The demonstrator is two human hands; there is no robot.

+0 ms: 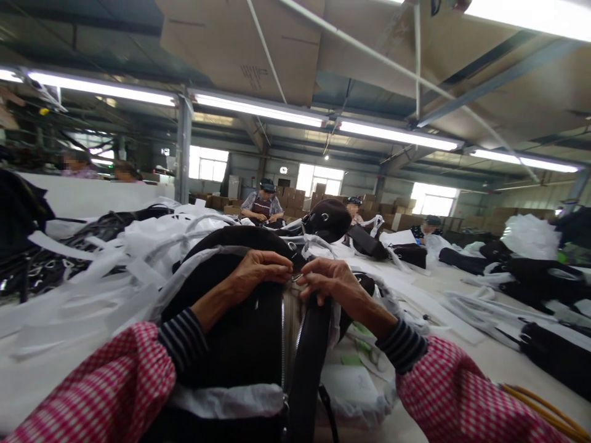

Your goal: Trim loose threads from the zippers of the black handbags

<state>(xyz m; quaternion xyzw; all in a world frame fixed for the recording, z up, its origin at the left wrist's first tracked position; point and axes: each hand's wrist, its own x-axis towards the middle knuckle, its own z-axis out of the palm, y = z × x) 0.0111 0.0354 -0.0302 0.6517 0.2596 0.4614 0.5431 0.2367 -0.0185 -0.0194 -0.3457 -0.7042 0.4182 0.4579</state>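
Standing upright at lower centre of the frame, the black bag [244, 332] is braced between both forearms, its open zipper [287, 344] facing the wearer so the far end is within reach. Left hand [252, 277] and right hand [335, 284] meet at centre frame, wrists bent inward, fingertips pinched shut on the small metal zipper pull [298, 278]. White wrapping [138, 246] lies heaped at left.

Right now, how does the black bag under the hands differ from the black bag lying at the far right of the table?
The black bag under the hands is unzipped and gripped by both hands; the far-right black bag lies untouched. The near one rests on white wrapping; the far one on bare table. Both are black.
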